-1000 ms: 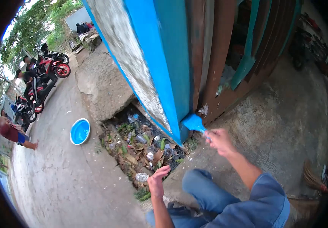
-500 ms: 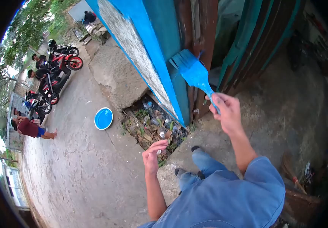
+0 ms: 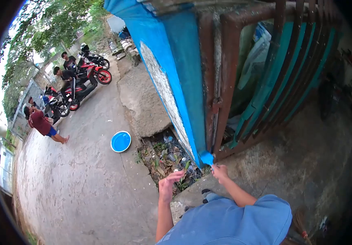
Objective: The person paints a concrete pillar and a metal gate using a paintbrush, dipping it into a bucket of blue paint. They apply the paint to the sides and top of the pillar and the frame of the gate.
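My right hand (image 3: 220,172) is closed round the handle of a paintbrush (image 3: 207,158) covered in blue paint. The brush head is against the lower part of a pillar (image 3: 187,81), close to its bottom corner. One face of the pillar is bright blue around a rough grey-white panel (image 3: 164,87); the adjoining face is darker teal. My left hand (image 3: 169,187) is held out over the littered ditch, fingers stretched and holding nothing. On the concrete to the left stands a round white-rimmed basin (image 3: 121,141) with blue paint inside.
A ditch (image 3: 163,161) with leaves and rubbish runs beside the pillar's foot. A brown metal gate (image 3: 227,81) adjoins the pillar on the right. Several people and motorbikes (image 3: 87,79) are at the upper left; a person in a maroon shirt (image 3: 40,122) stands nearer. A broom (image 3: 300,224) lies lower right.
My right hand has brought the brush down from higher on the pillar to near its base. The view has shifted, showing more of the gate. My left hand stays stretched out.
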`<state>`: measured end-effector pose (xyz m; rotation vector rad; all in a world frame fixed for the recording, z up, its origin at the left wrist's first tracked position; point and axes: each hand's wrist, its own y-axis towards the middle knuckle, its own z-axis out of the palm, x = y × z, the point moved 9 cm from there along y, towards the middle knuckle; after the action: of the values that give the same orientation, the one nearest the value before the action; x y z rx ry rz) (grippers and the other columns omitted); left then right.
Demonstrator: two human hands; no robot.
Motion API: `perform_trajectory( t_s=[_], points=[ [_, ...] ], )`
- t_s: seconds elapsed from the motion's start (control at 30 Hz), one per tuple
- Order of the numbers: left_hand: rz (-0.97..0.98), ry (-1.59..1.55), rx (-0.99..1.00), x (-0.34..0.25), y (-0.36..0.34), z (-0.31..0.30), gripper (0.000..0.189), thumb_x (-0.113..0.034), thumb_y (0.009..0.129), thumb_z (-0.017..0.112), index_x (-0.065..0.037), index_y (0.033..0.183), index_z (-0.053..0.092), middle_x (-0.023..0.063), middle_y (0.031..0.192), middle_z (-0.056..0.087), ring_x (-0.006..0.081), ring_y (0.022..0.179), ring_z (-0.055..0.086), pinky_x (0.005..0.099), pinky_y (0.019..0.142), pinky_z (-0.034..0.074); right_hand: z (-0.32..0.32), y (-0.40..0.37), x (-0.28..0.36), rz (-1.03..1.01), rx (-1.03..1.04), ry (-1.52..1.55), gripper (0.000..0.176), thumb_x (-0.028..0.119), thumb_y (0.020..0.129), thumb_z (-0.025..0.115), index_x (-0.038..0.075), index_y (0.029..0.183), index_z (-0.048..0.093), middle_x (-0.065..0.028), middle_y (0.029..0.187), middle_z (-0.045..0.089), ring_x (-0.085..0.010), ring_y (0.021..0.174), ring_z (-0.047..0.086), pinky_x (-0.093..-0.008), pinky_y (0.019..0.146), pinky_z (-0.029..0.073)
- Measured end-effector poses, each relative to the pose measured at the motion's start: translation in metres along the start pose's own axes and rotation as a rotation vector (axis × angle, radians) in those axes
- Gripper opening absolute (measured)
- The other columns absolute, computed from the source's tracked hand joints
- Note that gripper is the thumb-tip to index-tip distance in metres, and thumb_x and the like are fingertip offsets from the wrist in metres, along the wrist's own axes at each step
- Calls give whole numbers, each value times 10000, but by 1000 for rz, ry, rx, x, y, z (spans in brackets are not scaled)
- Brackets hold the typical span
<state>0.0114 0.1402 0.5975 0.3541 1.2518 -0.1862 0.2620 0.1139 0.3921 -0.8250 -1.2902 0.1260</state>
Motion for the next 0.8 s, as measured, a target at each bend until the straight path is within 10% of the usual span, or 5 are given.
perform_trajectory(
  t_s=[0.33,0.8],
  points=[
    [-71,-124,107,0,0,-1,604,-514,926,477,54,961,681,207,1150,627,273,1081,595,360,860,456,22,-118,196,-133,271,268,229,182,903,606,-41,856,627,-27,619,534,-46,418,364,-207,391,237],
    [39,-105,91,-17,-32,-22,628,-518,937,437,62,973,677,212,1145,631,273,1086,591,355,865,447,-5,-308,441,-1193,115,89,244,198,919,586,-31,868,655,27,589,513,-26,497,418,-192,440,299]
  ],
)
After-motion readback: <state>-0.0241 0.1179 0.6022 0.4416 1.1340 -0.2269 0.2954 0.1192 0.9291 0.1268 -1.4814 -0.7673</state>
